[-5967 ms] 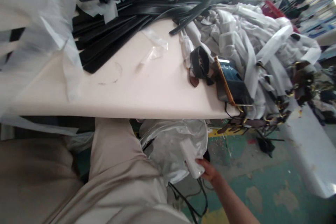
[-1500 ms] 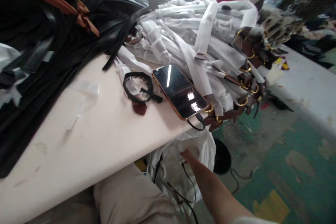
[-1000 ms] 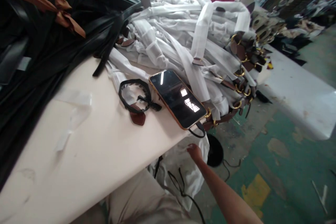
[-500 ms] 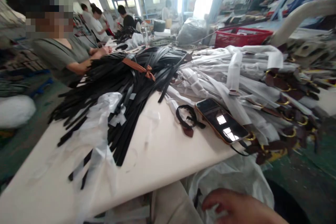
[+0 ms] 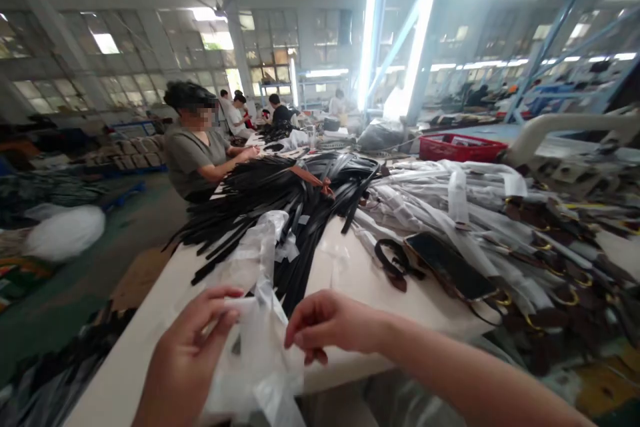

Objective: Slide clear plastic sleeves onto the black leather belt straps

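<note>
1. So, we find the left hand [image 5: 185, 353] and the right hand [image 5: 333, 323] raised over the near edge of a cream-topped desk [image 5: 360, 280], a short gap between them.
2. The left fingers [image 5: 220, 300] are closed on a sheet of clear plastic film [image 5: 255, 360]; the right fingers [image 5: 305, 337] are curled and appear pinched on its edge.
3. The film hangs between the hands, its lower end dropping past the desk edge. A strip of film [image 5: 265, 240] lies over a bundle of black leather straps [image 5: 260, 203]; we cannot tell whether it is the same piece.
4. Further right on the desk lie a smartphone in a gold-edged case [image 5: 450, 273], a black strap loop with a brown tab [image 5: 395, 260], and white-wrapped straps with brass rings [image 5: 465, 213].
5. Risks, as we judge them: if film and strip are joined, a sharp pull could drag the black straps off the desk. The phone sits near the edge, so a snagged cable [image 5: 483, 310] could tip it down. Thin film may tear.
6. Beyond the straps, a seated co-worker [image 5: 195, 153] faces the same line of desks.
</note>
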The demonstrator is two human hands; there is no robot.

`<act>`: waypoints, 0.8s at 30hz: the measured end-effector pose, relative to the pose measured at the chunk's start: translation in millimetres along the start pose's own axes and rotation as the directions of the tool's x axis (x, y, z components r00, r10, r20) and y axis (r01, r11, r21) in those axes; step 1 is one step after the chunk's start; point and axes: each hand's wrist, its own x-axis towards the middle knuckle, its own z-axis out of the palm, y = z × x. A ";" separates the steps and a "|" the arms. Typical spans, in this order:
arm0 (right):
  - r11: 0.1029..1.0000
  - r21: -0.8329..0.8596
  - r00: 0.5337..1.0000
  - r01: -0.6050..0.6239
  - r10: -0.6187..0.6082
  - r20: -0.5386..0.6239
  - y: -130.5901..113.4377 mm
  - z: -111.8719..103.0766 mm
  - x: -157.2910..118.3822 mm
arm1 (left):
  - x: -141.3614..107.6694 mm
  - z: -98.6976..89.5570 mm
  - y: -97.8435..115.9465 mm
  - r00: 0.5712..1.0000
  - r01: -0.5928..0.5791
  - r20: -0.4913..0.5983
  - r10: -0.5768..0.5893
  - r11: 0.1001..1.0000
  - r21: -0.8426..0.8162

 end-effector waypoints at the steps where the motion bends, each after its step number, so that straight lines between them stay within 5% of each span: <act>1: 1.000 -0.015 0.999 0.017 -0.018 -0.040 -10.1 -8.3 7.1 | 13.3 -3.1 -3.6 1.000 0.013 -0.020 -0.014 1.000 -0.026; 4: 0.994 0.002 0.983 0.110 -0.108 -0.146 -31.6 -20.8 36.0 | 45.9 -4.6 -9.3 0.998 0.056 -0.015 -0.061 0.969 -0.242; 8: 0.991 0.101 0.995 0.086 -0.080 -0.058 -25.6 -10.9 84.8 | 76.9 8.5 -8.3 0.987 0.154 0.062 -0.147 0.777 -0.610; 13: 0.999 0.020 0.984 0.050 -0.046 -0.171 -12.6 -24.0 118.7 | 111.3 25.7 -31.3 0.948 0.307 0.172 -0.266 0.640 -0.704; 18: 0.983 -0.181 0.935 0.041 -0.101 -0.340 -28.0 -87.7 94.0 | 135.3 28.8 -68.3 0.883 0.459 0.320 -0.343 0.492 -0.740; 24: 0.899 -0.427 0.960 -0.099 -0.026 -0.277 -46.9 -134.9 47.8 | 134.9 1.1 -96.2 0.810 0.554 0.374 -0.452 0.379 -0.741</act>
